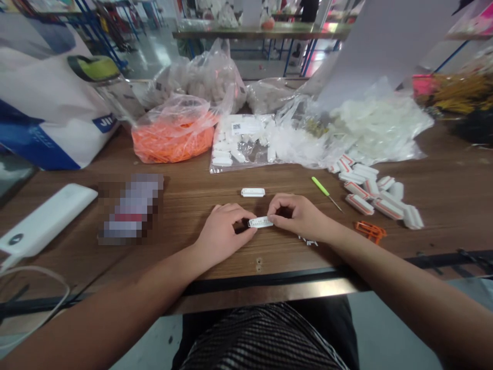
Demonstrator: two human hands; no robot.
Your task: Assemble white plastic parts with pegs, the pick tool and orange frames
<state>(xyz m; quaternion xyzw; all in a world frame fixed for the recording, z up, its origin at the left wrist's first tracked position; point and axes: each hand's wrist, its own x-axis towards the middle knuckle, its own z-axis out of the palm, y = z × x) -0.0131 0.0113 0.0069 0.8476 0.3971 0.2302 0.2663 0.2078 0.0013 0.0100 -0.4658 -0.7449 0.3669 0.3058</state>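
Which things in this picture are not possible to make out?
Head view:
Printing on the white strip: too small to read.
Strip's underside: hidden by the left hand and right hand.
Object left of the hands: pixelated, kind unknown.
Contents of the clear plastic bag: veiled by cloudy plastic.

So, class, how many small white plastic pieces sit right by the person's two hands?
2 white plastic pieces: one pinched between left hand and right hand; one on the wooden table just beyond.
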